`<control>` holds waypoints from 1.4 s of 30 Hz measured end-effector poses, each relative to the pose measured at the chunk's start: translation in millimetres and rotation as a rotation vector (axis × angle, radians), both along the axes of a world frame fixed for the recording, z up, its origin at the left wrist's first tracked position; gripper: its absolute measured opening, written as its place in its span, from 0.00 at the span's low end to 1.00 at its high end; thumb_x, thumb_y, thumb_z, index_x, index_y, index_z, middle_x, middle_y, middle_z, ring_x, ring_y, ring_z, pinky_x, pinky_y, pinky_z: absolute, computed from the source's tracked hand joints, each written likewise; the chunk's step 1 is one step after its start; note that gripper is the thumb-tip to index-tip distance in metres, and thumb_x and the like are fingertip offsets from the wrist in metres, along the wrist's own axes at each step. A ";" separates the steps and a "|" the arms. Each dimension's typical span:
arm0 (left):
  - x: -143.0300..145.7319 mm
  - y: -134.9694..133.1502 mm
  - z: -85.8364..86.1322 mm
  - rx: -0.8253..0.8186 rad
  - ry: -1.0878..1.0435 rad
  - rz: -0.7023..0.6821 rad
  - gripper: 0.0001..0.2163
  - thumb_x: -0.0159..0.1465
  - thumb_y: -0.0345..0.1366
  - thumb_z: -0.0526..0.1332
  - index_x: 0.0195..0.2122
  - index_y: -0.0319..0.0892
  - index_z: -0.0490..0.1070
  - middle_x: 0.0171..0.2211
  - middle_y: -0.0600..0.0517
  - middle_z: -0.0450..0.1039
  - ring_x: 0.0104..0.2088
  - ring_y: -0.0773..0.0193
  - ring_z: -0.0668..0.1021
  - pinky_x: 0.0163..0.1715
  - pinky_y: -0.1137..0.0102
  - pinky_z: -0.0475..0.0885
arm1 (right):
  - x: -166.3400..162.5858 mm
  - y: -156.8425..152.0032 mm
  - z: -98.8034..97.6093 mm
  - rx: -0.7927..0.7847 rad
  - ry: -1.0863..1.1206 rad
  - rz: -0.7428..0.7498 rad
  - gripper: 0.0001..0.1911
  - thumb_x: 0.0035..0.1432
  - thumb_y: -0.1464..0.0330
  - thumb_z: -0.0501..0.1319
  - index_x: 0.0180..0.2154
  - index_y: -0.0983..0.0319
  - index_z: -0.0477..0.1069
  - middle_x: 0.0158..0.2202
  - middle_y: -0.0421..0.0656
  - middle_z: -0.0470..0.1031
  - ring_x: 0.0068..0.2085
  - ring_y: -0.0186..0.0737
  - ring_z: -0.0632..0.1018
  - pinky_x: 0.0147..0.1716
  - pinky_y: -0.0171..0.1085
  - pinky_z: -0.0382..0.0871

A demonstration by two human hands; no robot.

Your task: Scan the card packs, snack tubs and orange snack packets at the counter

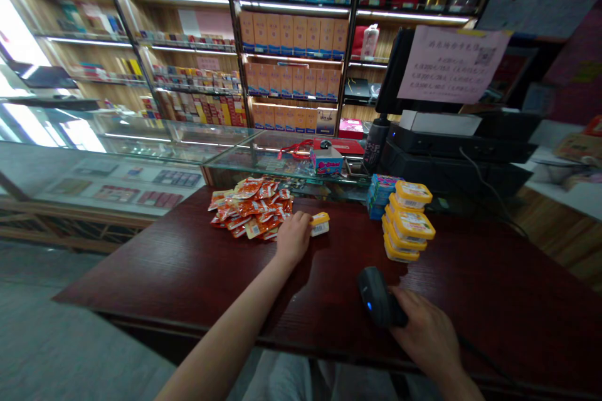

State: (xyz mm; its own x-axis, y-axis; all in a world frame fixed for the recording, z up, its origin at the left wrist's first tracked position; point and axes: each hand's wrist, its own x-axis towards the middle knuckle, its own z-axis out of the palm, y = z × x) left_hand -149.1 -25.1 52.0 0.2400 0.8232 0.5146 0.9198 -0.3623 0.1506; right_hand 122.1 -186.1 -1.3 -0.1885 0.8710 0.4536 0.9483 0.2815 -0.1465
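My left hand [292, 236] reaches across the dark red wooden counter [188, 269] and closes on a small yellow-lidded box [320, 223] with a barcode label. Just left of it lies a heap of orange-red snack packets [251, 207]. My right hand [426, 335] grips a black barcode scanner [375, 296] with a blue light, near the counter's front edge. A stack of yellow-lidded boxes [408, 220] stands to the right of the held box, with blue packs [380, 196] behind it.
A glass display case [226, 156] runs behind the counter, with a small box and red lanyard on top. A black till and monitor [451, 138] with a pink paper notice stand at the right. Lit shelves of boxed goods fill the back wall.
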 end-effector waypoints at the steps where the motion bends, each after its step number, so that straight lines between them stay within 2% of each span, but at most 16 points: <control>1: -0.3 -4.5 -4.0 0.015 -0.066 -0.017 0.07 0.65 0.33 0.54 0.40 0.43 0.71 0.39 0.48 0.73 0.40 0.59 0.73 0.41 0.66 0.68 | -4.0 -0.6 6.6 -0.025 0.043 -0.047 0.20 0.48 0.73 0.58 0.45 0.58 0.70 0.42 0.44 0.79 0.39 0.45 0.80 0.35 0.38 0.71; 3: -0.9 -10.5 -11.7 0.043 -0.199 -0.058 0.07 0.64 0.32 0.56 0.41 0.43 0.72 0.39 0.48 0.73 0.41 0.59 0.73 0.42 0.65 0.69 | -15.0 -2.5 21.1 -0.077 0.145 -0.122 0.18 0.49 0.73 0.57 0.44 0.56 0.71 0.39 0.42 0.80 0.36 0.46 0.81 0.34 0.39 0.71; 6: -1.9 -13.7 -20.7 0.075 -0.359 -0.110 0.07 0.63 0.32 0.57 0.40 0.43 0.73 0.37 0.49 0.72 0.40 0.60 0.73 0.43 0.65 0.69 | -33.9 -5.7 41.2 -0.158 0.361 -0.162 0.14 0.50 0.66 0.60 0.42 0.55 0.72 0.34 0.41 0.81 0.35 0.48 0.81 0.30 0.39 0.70; 10: -3.8 -14.6 -26.5 0.084 -0.469 -0.140 0.07 0.61 0.31 0.58 0.38 0.43 0.75 0.36 0.49 0.72 0.39 0.61 0.73 0.42 0.65 0.70 | -55.8 -8.9 59.8 -0.283 0.666 -0.010 0.11 0.49 0.64 0.63 0.37 0.60 0.74 0.35 0.45 0.81 0.36 0.47 0.80 0.34 0.38 0.71; 13: -4.6 -15.5 -26.8 0.086 -0.495 -0.134 0.07 0.61 0.30 0.59 0.38 0.41 0.75 0.36 0.49 0.72 0.39 0.61 0.74 0.42 0.66 0.70 | -67.9 -11.0 68.3 -0.340 0.691 0.035 0.11 0.49 0.65 0.64 0.36 0.61 0.74 0.35 0.46 0.81 0.37 0.47 0.80 0.37 0.40 0.72; 17: -4.3 -17.0 -24.7 0.072 -0.459 -0.120 0.06 0.60 0.30 0.59 0.36 0.40 0.76 0.35 0.48 0.73 0.38 0.61 0.74 0.41 0.66 0.69 | -75.8 -13.1 71.6 -0.334 0.664 0.045 0.11 0.49 0.65 0.64 0.36 0.61 0.74 0.35 0.47 0.81 0.37 0.48 0.80 0.38 0.41 0.72; 26: -4.0 -16.4 -25.1 0.073 -0.488 -0.100 0.07 0.61 0.31 0.58 0.38 0.43 0.75 0.35 0.50 0.73 0.38 0.62 0.75 0.40 0.66 0.70 | -70.4 -9.1 61.2 -0.306 0.537 0.032 0.11 0.49 0.65 0.63 0.37 0.59 0.74 0.35 0.45 0.81 0.35 0.46 0.80 0.33 0.38 0.70; 31: -4.2 -17.6 -24.0 0.044 -0.418 -0.002 0.07 0.63 0.35 0.58 0.38 0.44 0.75 0.38 0.50 0.74 0.38 0.62 0.76 0.37 0.69 0.69 | -49.5 -3.4 45.4 -0.187 0.180 -0.086 0.14 0.49 0.70 0.61 0.40 0.57 0.72 0.34 0.42 0.79 0.34 0.46 0.79 0.31 0.38 0.67; 34: -4.1 -18.4 -23.6 0.003 -0.377 0.038 0.08 0.64 0.37 0.57 0.41 0.45 0.74 0.40 0.50 0.74 0.38 0.62 0.77 0.35 0.70 0.69 | -31.0 -1.0 26.7 -0.052 -0.022 -0.046 0.17 0.50 0.72 0.59 0.44 0.60 0.70 0.38 0.45 0.78 0.38 0.46 0.78 0.35 0.39 0.67; 38: -5.1 -16.9 -24.4 0.004 -0.353 0.007 0.09 0.65 0.35 0.55 0.42 0.45 0.73 0.41 0.49 0.73 0.38 0.62 0.77 0.34 0.71 0.70 | -13.3 0.2 3.4 0.047 -0.116 -0.014 0.19 0.51 0.74 0.58 0.48 0.62 0.68 0.39 0.47 0.78 0.41 0.47 0.77 0.38 0.40 0.66; 42: -6.8 -14.2 -21.0 0.093 -0.352 -0.095 0.09 0.65 0.33 0.54 0.42 0.43 0.73 0.40 0.49 0.73 0.38 0.63 0.77 0.37 0.71 0.71 | -10.9 0.9 -4.6 0.071 -0.083 -0.017 0.20 0.52 0.74 0.57 0.49 0.62 0.68 0.40 0.47 0.78 0.42 0.46 0.76 0.39 0.39 0.66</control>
